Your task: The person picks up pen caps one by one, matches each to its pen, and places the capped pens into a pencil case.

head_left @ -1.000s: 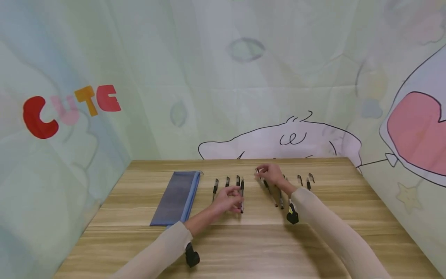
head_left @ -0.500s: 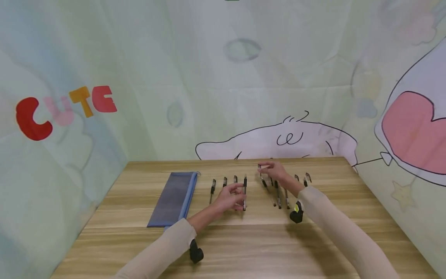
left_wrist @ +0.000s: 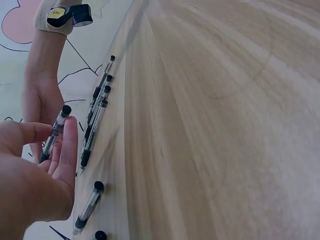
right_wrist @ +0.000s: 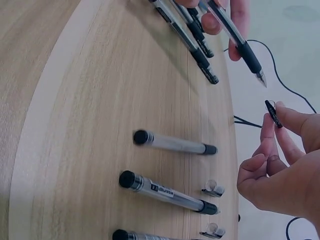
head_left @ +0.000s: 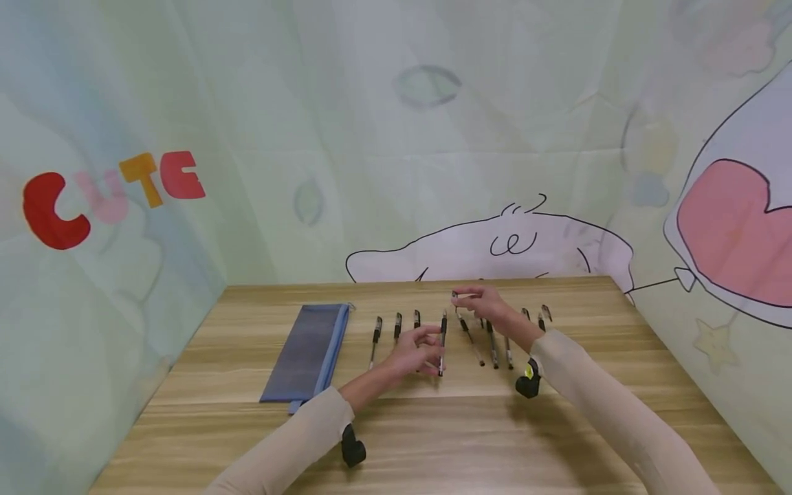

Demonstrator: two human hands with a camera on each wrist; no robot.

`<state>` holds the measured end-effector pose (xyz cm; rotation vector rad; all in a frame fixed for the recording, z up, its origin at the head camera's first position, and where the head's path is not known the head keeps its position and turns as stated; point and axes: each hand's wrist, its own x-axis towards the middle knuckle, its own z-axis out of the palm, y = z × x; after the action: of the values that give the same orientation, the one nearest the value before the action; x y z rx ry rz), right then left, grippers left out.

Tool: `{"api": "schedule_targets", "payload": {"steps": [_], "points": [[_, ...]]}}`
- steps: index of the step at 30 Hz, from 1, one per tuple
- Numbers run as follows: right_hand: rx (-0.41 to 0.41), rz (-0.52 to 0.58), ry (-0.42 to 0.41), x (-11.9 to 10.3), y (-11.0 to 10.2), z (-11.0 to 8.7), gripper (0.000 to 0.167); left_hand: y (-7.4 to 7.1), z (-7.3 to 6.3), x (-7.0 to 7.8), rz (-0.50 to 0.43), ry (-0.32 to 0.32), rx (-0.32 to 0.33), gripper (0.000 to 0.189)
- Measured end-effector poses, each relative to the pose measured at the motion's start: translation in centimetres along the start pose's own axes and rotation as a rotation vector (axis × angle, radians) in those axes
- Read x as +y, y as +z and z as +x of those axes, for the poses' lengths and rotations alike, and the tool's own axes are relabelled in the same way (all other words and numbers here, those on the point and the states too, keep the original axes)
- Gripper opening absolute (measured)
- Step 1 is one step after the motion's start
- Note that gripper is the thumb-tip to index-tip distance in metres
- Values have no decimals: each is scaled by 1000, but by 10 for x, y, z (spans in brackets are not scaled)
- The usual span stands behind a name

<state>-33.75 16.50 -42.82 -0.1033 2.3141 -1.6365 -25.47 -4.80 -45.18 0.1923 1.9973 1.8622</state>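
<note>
My left hand (head_left: 414,352) holds a clear gel pen (head_left: 443,344) with a black grip, its bare tip pointing away from me. In the right wrist view the pen's metal tip (right_wrist: 262,78) shows uncapped. My right hand (head_left: 489,306) pinches a small black-and-clear pen cap (right_wrist: 273,114) between thumb and fingers, a short gap from that tip. Three capped pens lie around the left hand, one of them a capped pen (head_left: 376,337) at the far left; the hand partly covers the others. Beneath the right hand lie several uncapped pens (head_left: 491,344).
A blue mesh zip pouch (head_left: 306,354) lies flat on the left of the wooden table (head_left: 433,440). Loose pen caps (right_wrist: 213,188) sit beyond the uncapped pens on the right. A printed cloth (head_left: 278,137) hangs behind the table's far edge.
My left hand has moved right with the pen. The right hand has shifted slightly away from me, keeping the cap, and the gap between cap and pen tip has narrowed.
</note>
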Motion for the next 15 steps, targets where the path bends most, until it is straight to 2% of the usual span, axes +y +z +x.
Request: {"api": "schedule_targets", "payload": {"steps": [6,15], "points": [[-7,19,-5,-2,3,-3,50,1,0,-1,-5,-3,-24,55],[-50,36,-1,-3,6,-5,51,3,2,-4,-11,4,-7,55]]}}
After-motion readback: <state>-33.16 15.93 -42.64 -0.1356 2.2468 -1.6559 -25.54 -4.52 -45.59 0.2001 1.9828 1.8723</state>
